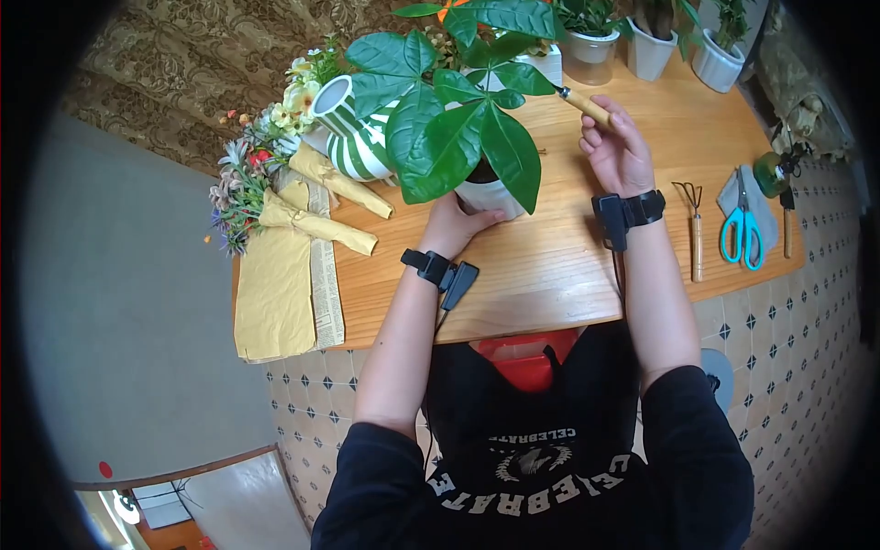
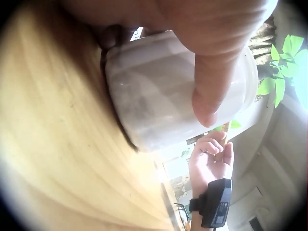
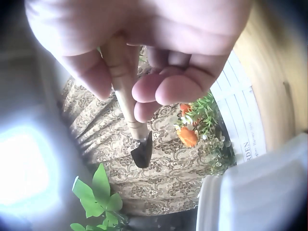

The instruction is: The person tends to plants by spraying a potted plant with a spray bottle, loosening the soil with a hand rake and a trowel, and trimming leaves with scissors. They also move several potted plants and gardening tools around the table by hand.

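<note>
A white plant pot holding a broad-leaved green plant stands on the wooden table in front of the person. The left hand grips its left side low down; in the left wrist view the thumb lies across the pot's wall. To the right of the plant, the raised right hand holds a small trowel by its wooden handle. The trowel's dark metal blade points away from the person in the right wrist view. Large leaves hide most of the soil.
Paper-wrapped flower bouquets lie on the left over brown paper, beside a green-and-white striped vase. On the right are a small hand rake, blue-handled scissors and a green bottle. White potted plants line the back.
</note>
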The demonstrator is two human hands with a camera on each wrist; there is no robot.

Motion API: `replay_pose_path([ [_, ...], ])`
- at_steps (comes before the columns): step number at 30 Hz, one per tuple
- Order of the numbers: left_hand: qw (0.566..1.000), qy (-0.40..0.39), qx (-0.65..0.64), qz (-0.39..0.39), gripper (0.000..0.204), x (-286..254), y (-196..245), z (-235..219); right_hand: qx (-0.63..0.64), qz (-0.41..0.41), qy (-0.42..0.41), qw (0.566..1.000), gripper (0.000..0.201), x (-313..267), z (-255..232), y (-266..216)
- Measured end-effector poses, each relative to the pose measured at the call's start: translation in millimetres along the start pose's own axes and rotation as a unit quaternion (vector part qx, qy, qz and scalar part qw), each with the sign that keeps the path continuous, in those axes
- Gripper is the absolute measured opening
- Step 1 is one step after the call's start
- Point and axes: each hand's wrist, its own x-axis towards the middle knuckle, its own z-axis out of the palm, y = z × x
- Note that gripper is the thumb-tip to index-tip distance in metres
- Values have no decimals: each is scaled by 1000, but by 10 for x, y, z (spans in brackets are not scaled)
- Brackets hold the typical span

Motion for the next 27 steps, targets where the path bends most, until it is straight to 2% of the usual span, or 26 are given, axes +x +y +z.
replay_pose_path([
  [2,1000,23,-4,19,73,9,-47,27,10,-6,14,1000,31,0,-33,15],
  [5,999,11,53,0,85,24,-48,31,32,-8,33,999,27,3,-61,23],
  [8,995,25,95,26,86,7,20,77,36,-4,54,998,25,3,-135,51],
  [11,992,7,121,-20,87,-8,140,87,28,10,57,998,25,23,-162,88],
  [17,991,-5,134,2,88,23,151,89,4,25,80,997,27,30,-72,110],
  [20,988,52,133,63,78,9,83,109,4,23,59,998,27,33,-41,93],
  [23,991,48,103,68,82,14,42,92,-4,18,47,999,27,36,-54,82],
  [24,987,56,119,95,85,42,-56,57,-5,17,50,999,27,32,-56,75],
  [27,987,59,121,89,85,5,26,58,-11,16,44,999,27,29,-68,48],
])
